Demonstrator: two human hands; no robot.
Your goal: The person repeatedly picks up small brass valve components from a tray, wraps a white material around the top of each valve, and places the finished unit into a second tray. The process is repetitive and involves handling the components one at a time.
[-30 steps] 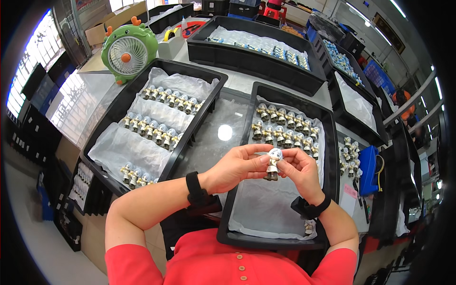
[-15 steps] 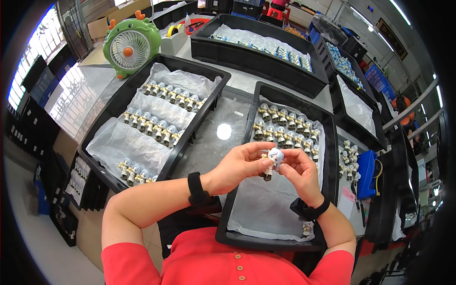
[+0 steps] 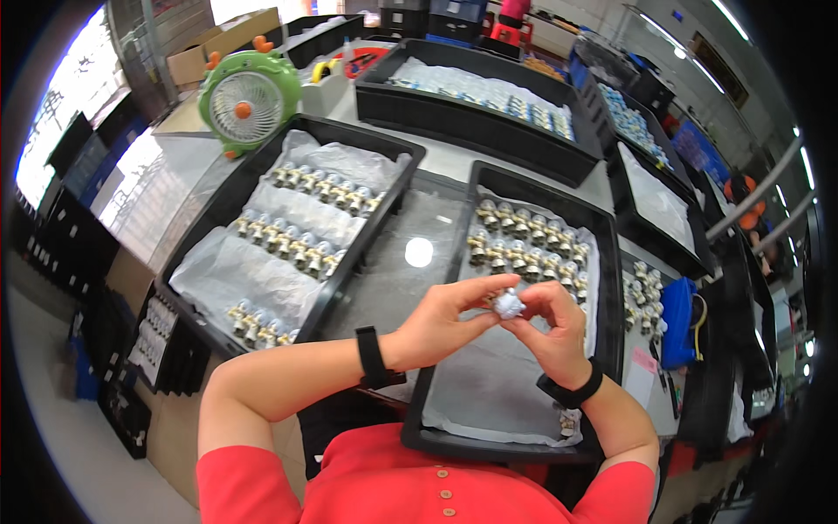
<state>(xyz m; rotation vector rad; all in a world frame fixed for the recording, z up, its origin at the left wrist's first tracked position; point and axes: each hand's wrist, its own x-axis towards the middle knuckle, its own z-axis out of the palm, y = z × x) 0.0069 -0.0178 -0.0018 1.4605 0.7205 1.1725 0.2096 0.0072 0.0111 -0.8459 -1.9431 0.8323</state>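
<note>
Between both hands is a small figurine (image 3: 508, 303) with pale blue-grey hair; its lower body is mostly hidden by my fingers. My left hand (image 3: 445, 323) pinches it from the left, and the fingers of my right hand (image 3: 554, 336) close on its right side. Both hands hover over a black tray (image 3: 497, 447) lined with white paper. Rows of similar figurines (image 3: 524, 229) in white and gold fill that tray's far half. One lone figurine (image 3: 569, 424) sits in its near right corner, below my right wrist.
Left of the hands, another black tray (image 3: 374, 229) holds three spaced rows of figurines. A green fan (image 3: 247, 100) stands behind it. Farther back is a large black tray (image 3: 471, 113). Loose figurines (image 3: 644, 297) and a blue object (image 3: 676, 323) lie at the right.
The figurine has been tipped, so its hair top now faces me instead of its front. My hands have shifted slightly down in the picture, as the whole view has.
</note>
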